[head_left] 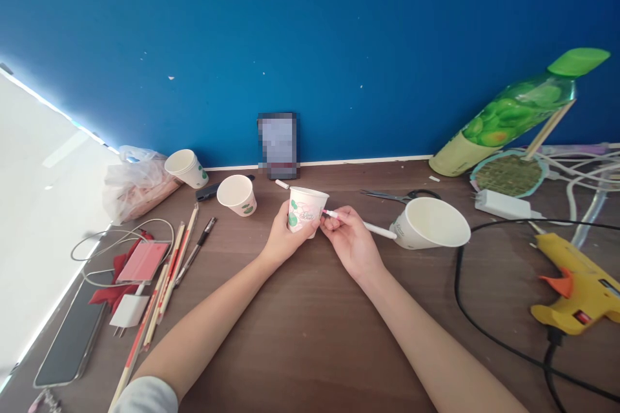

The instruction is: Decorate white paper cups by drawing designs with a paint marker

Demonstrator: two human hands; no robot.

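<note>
A white paper cup (301, 201) with green leaf shapes and pink marks stands tilted in my left hand (285, 235), whose fingers wrap round its side. My right hand (351, 237) pinches a white marker (380, 230) with a pink tip, and that tip meets or nearly meets the cup's right side. Just behind the cup lies a small white cap (281, 184). To its left stands another paper cup (237, 195) with green leaves. A larger white paper cup (431, 224) is close to the marker's back end.
A phone (278, 145) leans on the blue wall. Scissors (402, 196), a green-capped bottle (508, 116), a charger (504, 204) and a yellow glue gun (576, 281) with a looping black cord are right. Left are stacked cups (186, 168), wooden sticks (167, 271), a pen (196, 250) and another phone (72, 335).
</note>
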